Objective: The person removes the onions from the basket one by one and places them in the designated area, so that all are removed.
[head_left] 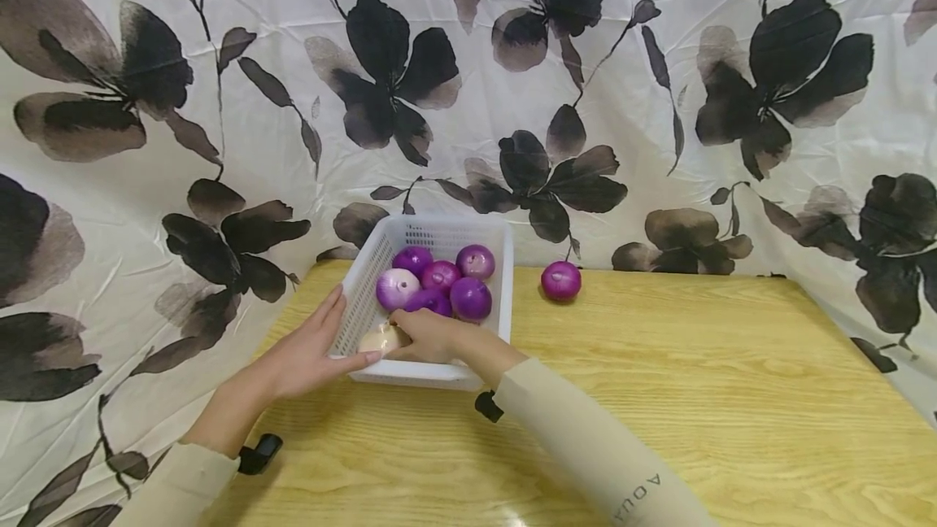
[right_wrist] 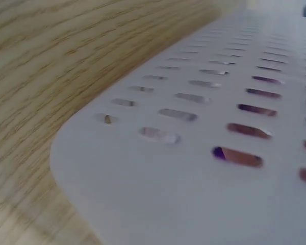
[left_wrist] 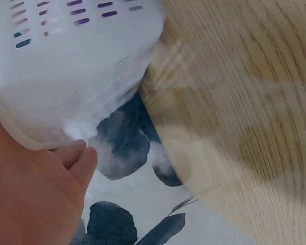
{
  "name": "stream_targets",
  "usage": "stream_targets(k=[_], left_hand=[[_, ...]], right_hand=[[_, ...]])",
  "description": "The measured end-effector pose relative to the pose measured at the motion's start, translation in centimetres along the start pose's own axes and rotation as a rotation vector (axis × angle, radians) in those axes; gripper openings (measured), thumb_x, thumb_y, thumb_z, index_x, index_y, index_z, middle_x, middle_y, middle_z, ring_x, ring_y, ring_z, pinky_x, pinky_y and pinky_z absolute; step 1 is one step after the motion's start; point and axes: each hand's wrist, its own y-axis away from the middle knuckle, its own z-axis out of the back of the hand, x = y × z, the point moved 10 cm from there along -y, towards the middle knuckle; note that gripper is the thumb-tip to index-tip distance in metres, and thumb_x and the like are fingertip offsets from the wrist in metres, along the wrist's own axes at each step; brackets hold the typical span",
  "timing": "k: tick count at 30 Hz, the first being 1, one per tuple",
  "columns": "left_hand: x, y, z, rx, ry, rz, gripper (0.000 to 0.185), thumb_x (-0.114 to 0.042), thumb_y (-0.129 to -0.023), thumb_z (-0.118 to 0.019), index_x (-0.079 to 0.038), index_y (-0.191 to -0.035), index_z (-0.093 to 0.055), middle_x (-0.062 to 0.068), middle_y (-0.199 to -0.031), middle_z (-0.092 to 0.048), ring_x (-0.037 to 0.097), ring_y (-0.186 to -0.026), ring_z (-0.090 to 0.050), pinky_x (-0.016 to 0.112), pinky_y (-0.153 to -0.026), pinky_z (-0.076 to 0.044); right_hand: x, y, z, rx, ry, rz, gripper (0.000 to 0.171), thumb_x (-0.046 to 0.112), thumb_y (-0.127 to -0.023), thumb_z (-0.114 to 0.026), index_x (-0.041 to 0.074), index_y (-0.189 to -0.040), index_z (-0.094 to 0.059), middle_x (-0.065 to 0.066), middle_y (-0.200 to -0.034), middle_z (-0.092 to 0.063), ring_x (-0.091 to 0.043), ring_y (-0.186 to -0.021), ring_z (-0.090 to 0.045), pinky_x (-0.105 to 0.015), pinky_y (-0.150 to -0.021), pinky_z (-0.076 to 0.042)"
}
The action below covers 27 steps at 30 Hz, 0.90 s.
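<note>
Loading onions into white basket (head_left: 498, 283) near table's (head_left: 695, 397) back-left corner. 5 purple ones in already. Right hand (head_left: 428, 336) gripping pale onion (head_left: 379, 340) at basket's front end, left hand (head_left: 311, 348) flat against basket's side. 1 purple onion (head_left: 561, 280) left out by back edge, looks nearly done.

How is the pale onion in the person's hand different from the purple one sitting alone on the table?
The pale onion is creamy white; the lone onion is bright purple. The pale one sits inside the white basket, at its near end, under the right hand; the lone one rests on the wooden table outside the basket, untouched. Both are round and look similar in size.
</note>
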Motion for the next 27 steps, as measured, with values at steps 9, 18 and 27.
stream_targets(k=[9,18,27], left_hand=[[0.0,0.0,-0.1,0.013,-0.004,0.011,0.120,-0.075,-0.090,-0.057,0.008,-0.160,-0.006,0.023,-0.170,0.004,0.051,-0.151,-0.015,0.066,-0.118,-0.025],[-0.2,0.0,0.1,0.019,-0.014,0.013,0.119,-0.075,-0.091,-0.056,0.008,-0.160,-0.006,0.023,-0.170,0.004,0.051,-0.151,-0.015,0.066,-0.118,-0.024],[-0.1,0.0,0.0,0.009,-0.010,0.010,0.119,-0.074,-0.090,-0.057,0.008,-0.160,-0.006,0.023,-0.170,0.003,0.052,-0.151,-0.017,0.066,-0.117,-0.025]], right_hand=[[0.2,1.7,2.9,-0.099,-0.037,0.039,0.039,0.040,-0.098,-0.070,0.009,-0.118,-0.057,0.004,-0.087,-0.057,-0.008,-0.079,-0.055,-0.021,-0.071,-0.046],[0.4,3.2,5.4,-0.164,-0.055,0.048,0.034,0.038,-0.099,-0.069,0.011,-0.114,-0.055,0.003,-0.080,-0.054,-0.008,-0.070,-0.051,-0.022,-0.066,-0.045],[-0.1,4.9,6.6,-0.232,-0.062,0.044,0.043,0.038,-0.098,-0.071,0.007,-0.125,-0.057,0.003,-0.086,-0.058,-0.008,-0.076,-0.053,-0.023,-0.070,-0.047]])
